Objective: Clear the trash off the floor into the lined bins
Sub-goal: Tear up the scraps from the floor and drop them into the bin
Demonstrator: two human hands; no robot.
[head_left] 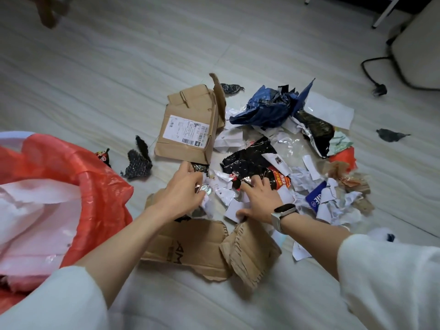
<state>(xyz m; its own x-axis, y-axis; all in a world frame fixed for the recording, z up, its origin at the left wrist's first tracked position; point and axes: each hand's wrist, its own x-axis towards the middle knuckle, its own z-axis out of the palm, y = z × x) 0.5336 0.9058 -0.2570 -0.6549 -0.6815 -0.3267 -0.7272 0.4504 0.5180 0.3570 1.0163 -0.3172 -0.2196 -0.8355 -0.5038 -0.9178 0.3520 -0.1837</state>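
Observation:
A heap of trash lies on the pale floor: a flattened cardboard box (188, 125) with a shipping label, torn cardboard (190, 248) near me, a blue plastic bag (266, 106), black foil wrappers (247, 160) and white paper scraps (333, 206). My left hand (183, 191) is curled around crumpled white paper and shiny wrapper bits at the heap's near edge. My right hand (259, 198), with a watch on the wrist, presses down on paper scraps beside it, thumb hooked under one piece. The bin with the red liner (95, 177) stands at the left, with pink and white waste in it.
Loose black wrapper pieces (138, 160) lie between the bin and the box, another dark scrap (390, 135) far right. A black cable with a plug (378, 89) trails from a pale seat (419, 44) at the top right. A white furniture leg (383, 13) stands beyond.

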